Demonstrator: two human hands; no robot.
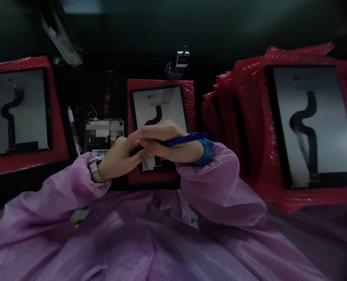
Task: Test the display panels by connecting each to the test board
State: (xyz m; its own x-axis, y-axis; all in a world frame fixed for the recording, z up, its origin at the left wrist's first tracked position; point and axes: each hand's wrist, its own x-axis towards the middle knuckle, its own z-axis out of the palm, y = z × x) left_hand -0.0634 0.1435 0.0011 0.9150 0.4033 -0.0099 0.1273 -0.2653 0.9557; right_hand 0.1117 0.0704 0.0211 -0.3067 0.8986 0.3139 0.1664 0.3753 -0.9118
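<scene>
My right hand (pixel 173 144) is shut on a blue pen (pixel 185 139), which lies across its fingers. My left hand (pixel 117 160), with a white wristwatch (pixel 95 171), reaches across and its fingertips meet my right hand. Both hands hover over a display panel (pixel 158 105) with a black flex cable, lying on a red anti-static bubble bag (pixel 161 88). A blue glove or cuff (pixel 207 153) shows at my right wrist. The lower part of the panel is hidden by my hands.
A bare circuit board (pixel 103 134) and a syringe (pixel 74 130) lie left of the centre panel. Further panels on red bags sit at far left (pixel 20 113) and in a stack at right (pixel 308 125). A chrome tally counter (pixel 177 64) stands behind, on the black bench (pixel 74 66).
</scene>
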